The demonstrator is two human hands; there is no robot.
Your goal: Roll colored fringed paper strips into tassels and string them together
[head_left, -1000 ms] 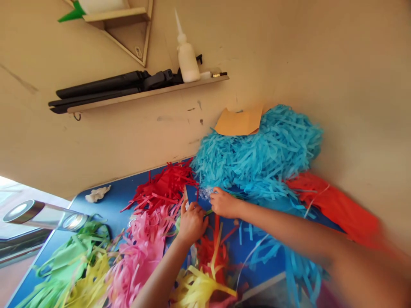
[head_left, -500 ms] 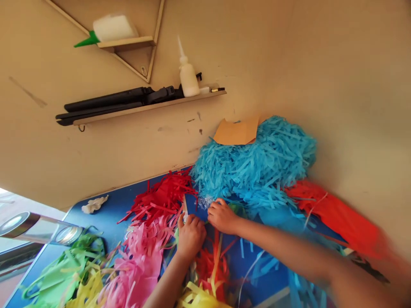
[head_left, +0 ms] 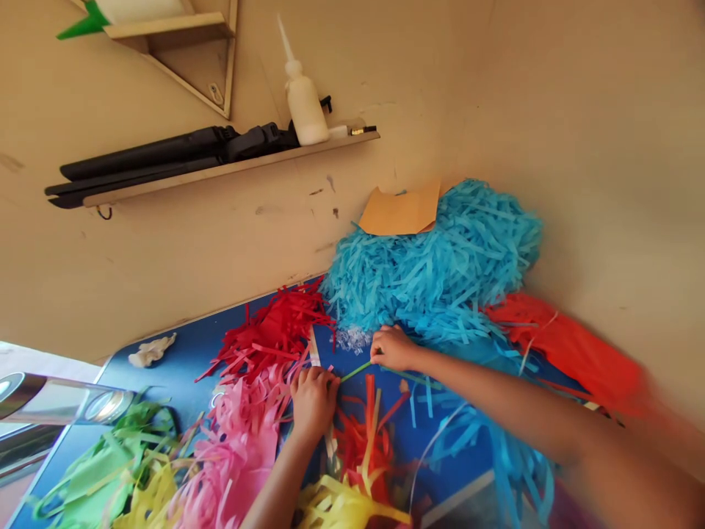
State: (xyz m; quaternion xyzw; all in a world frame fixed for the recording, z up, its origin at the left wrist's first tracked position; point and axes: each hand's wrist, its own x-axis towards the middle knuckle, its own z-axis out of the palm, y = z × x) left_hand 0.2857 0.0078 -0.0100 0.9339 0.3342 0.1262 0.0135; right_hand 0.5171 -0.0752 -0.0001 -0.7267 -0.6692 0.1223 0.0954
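My left hand [head_left: 313, 400] and my right hand [head_left: 392, 347] hold the two ends of a thin green paper strip [head_left: 355, 371] stretched between them over the blue table [head_left: 181, 353]. Both hands are closed in a pinch. The left hand also rests by a pale narrow stick [head_left: 315, 347] lying on the table. A clump of clear shreds [head_left: 353, 338] sits just above the strip. A big heap of light blue paper strips [head_left: 435, 272] rises behind my right hand. Red strips [head_left: 275, 330] and pink strips [head_left: 242, 433] lie to the left of my left hand.
Green [head_left: 104, 463], yellow [head_left: 341, 503] and orange-red [head_left: 567, 345] strip piles lie around. A brown card [head_left: 399, 211] leans on the blue heap. A wall shelf [head_left: 220, 167] carries black tools and a white glue bottle [head_left: 302, 99]. A crumpled white wad [head_left: 148, 350] and a metal cylinder [head_left: 49, 397] sit at left.
My hands have drawn apart: the right moved up and right, the left down and left, and the green strip now shows stretched between them. The view shifted slightly.
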